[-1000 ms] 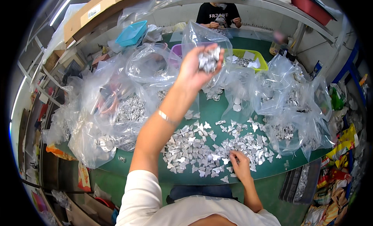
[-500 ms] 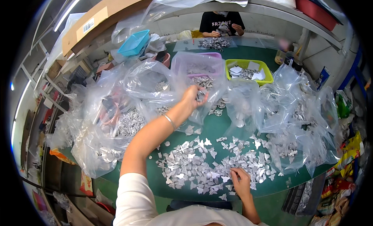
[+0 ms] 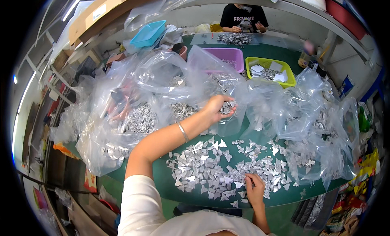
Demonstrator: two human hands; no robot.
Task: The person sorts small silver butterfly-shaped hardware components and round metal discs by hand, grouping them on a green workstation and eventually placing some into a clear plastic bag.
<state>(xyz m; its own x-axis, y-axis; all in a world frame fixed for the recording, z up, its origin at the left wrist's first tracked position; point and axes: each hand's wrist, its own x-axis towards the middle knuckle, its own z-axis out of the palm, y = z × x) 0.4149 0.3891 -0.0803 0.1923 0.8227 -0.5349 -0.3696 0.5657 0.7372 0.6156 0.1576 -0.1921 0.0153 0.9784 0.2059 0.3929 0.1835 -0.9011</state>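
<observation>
Lowered from mid-frame, left hand (image 3: 217,108) grips silver pieces (image 3: 228,107) by the bags (image 3: 227,86); right hand (image 3: 255,189) pinches the pile (image 3: 211,171); some could spill.

Green counter (image 3: 162,183), rounded front edge. On it: loose spread of small silver pieces (image 3: 211,171) near front; clear plastic bags (image 3: 134,114) of same parts heaped across left, middle & right; purple bin (image 3: 231,55) and yellow-green bin (image 3: 286,69) further back, side by side.

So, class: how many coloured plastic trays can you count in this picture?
3: a blue tray upper left, a purple tray and a yellow-green tray behind the bags; others may be hidden.
</observation>
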